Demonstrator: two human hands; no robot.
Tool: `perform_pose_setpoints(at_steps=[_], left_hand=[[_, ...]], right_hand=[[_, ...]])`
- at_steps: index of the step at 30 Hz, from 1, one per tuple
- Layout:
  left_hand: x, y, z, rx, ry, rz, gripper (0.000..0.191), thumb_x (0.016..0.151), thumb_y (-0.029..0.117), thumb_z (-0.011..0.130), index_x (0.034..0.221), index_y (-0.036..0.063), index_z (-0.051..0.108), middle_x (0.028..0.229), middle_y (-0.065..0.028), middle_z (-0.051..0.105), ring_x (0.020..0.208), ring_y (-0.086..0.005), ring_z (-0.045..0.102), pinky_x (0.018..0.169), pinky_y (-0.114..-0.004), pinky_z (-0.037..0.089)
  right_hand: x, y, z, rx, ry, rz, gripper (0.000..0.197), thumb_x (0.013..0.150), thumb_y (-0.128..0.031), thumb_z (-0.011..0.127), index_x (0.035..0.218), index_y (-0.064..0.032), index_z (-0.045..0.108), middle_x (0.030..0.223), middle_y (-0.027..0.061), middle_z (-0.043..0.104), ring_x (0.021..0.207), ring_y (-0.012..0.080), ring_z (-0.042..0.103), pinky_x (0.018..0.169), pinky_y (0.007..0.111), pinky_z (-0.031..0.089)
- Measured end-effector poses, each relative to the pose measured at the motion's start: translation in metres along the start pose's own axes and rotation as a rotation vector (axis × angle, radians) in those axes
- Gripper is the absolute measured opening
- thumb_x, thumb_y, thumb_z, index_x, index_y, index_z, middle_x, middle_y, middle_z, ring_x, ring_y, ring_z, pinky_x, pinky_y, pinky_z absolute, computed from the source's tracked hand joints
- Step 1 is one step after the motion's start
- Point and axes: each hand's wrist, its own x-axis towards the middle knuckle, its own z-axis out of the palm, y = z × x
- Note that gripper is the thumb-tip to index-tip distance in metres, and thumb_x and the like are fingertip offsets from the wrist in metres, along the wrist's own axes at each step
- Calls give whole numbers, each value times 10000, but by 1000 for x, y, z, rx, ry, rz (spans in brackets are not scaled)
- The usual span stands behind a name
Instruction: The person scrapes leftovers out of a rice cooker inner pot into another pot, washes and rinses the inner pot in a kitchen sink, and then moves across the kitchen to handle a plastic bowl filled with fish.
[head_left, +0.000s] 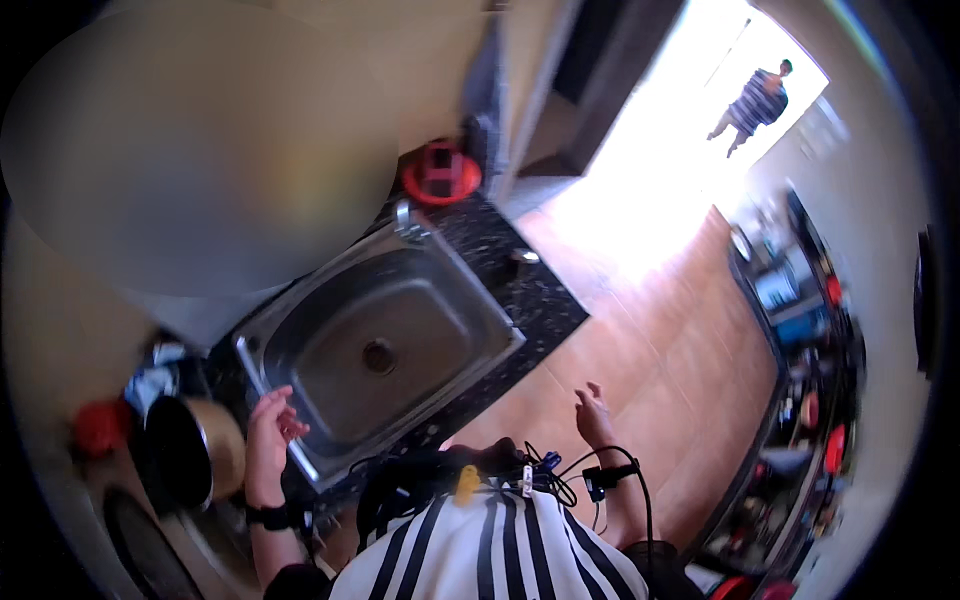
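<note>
My left hand (271, 422) holds nothing and hovers near the left rim of a stainless steel sink (330, 405), with its fingers apart and slightly curled. Whether it touches the rim, I cannot tell. The basin has a round drain (379, 356) and looks to hold no dishes. A chrome faucet (407, 221) stands at its far edge. Over the tiled floor (652, 375), to the right of the counter, my right hand (592, 412) is raised with bent fingers and nothing in it. Both wrists wear black straps, and a black cable loops around my right forearm.
Speckled black countertop (551, 300) frames the sink. A red bowl (442, 180) sits at its far corner. Left of my left hand is a large metal pot (217, 450). Cluttered shelves (802, 412) line the right wall. A person (757, 101) stands in the bright doorway.
</note>
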Motion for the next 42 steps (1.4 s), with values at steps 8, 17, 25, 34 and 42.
perform_pose_setpoints(at_steps=[8, 17, 25, 34, 42], left_hand=[[19, 26, 109, 432, -526, -124, 364, 951, 174, 546, 1273, 6, 559, 957, -79, 642, 885, -174, 636, 853, -294, 496], [31, 15, 215, 712, -906, -161, 481, 933, 172, 575, 1365, -17, 481, 1167, -114, 588, 980, -197, 633, 928, -305, 480], [44, -19, 290, 669, -1276, -248, 389, 937, 132, 592, 1301, -2, 560, 1061, -98, 674, 989, -189, 640, 930, -330, 498], [18, -49, 342, 769, -1408, -297, 377, 931, 126, 604, 1282, -8, 569, 1033, -110, 689, 954, -195, 658, 906, -325, 508], [-28, -61, 370, 726, -1525, -336, 450, 941, 200, 629, 1318, -21, 522, 1047, -134, 679, 958, -227, 670, 881, -350, 531]], right_hand=[[-74, 36, -2, 44, 123, 194, 346, 870, -64, 583, 1211, -100, 625, 1388, 209, 476, 1081, 363, 606, 920, 440, 497], [-201, 39, -13, 177, -145, 723, 504, 798, -11, 559, 1293, -100, 581, 972, 216, 680, 852, 273, 700, 699, 383, 556], [-339, 27, 35, 782, 43, 1109, 263, 809, -227, 546, 847, -48, 735, 666, 98, 668, 587, 193, 641, 573, 307, 503], [-455, -27, 127, 916, 29, 1362, 259, 768, -45, 613, 981, -82, 755, 780, 131, 708, 683, 243, 689, 608, 358, 547], [-475, -60, 144, 860, -49, 1490, 210, 751, -73, 595, 870, -114, 762, 764, 94, 711, 661, 206, 665, 592, 350, 513]])
